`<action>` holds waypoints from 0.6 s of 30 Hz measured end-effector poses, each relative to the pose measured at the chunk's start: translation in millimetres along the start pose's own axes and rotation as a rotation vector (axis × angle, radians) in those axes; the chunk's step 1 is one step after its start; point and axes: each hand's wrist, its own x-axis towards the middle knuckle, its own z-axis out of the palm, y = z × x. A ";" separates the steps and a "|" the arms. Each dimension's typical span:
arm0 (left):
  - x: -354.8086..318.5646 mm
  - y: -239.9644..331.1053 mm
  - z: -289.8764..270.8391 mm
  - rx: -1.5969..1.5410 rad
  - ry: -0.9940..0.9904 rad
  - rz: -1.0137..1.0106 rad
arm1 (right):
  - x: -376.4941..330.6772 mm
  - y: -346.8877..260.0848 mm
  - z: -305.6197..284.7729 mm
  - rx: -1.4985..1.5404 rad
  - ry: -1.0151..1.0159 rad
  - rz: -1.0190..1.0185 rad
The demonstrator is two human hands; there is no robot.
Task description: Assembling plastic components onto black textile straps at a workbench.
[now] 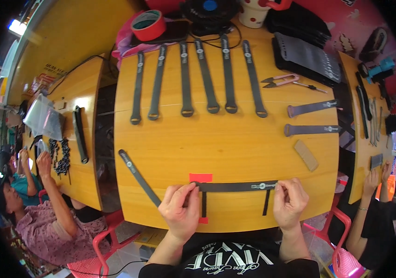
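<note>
A dark grey strap (235,187) with pale print near its right end is stretched level between my two hands, near the table's front edge. My left hand (180,211) is closed in a pinch on its left end. At the other end, the fingertips of my right hand (290,204) pinch the strap too. Below the strap, two black strips (204,204) run toward the front edge. Red tape (201,177) shows just beyond the strap's left part, and another red piece lies nearer me. A second grey strap (137,172) lies slanted, its near end by my left hand.
Several slotted straps (185,78) lie in a row at the back. Two more straps (311,130), pink thread snips (279,81) and a tan block (306,155) lie at right. Tape roll (148,25) and black case (307,58) sit behind. Other people work at both side tables.
</note>
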 end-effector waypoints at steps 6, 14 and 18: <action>-0.2 -4.9 1.4 0.018 0.000 -0.005 | -0.7 2.3 4.2 0.038 0.009 -0.007; 0.4 -3.0 2.7 0.012 0.005 0.018 | 0.4 2.8 1.8 0.011 -0.006 -0.004; 0.4 -3.8 2.8 0.000 0.006 0.044 | 0.8 2.8 3.3 0.006 0.015 -0.029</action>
